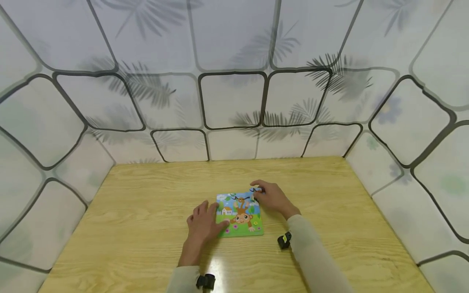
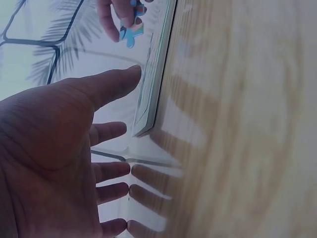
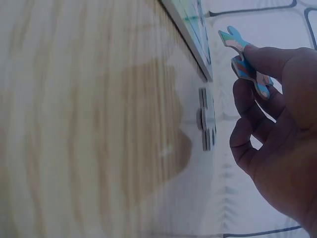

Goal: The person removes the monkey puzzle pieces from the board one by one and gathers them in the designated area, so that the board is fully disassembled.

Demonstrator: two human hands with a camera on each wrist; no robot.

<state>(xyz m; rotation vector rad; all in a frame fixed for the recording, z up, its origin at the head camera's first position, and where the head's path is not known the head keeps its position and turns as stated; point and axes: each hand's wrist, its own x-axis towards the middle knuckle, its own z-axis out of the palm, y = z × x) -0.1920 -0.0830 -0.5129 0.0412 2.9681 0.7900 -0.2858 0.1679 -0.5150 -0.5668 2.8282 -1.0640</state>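
Note:
A jigsaw puzzle [image 1: 239,211] with a hanging monkey, a small house and flowers lies flat on the table. At its left edge is my left hand [image 1: 203,223], fingers spread, with the thumb reaching over the picture's lower left. My right hand [image 1: 272,198] is over the puzzle's upper right corner. Between its thumb and fingers it pinches light-blue puzzle pieces [image 3: 241,62], held above the table in the right wrist view. More puzzle pieces [image 3: 206,119] lie stacked on the table just past the puzzle's corner.
The puzzle rests on a wood-grain table [image 1: 154,203]. White patterned cloth walls [image 1: 234,101] rise behind and on both sides of it. Small black wrist cameras sit at both sleeves.

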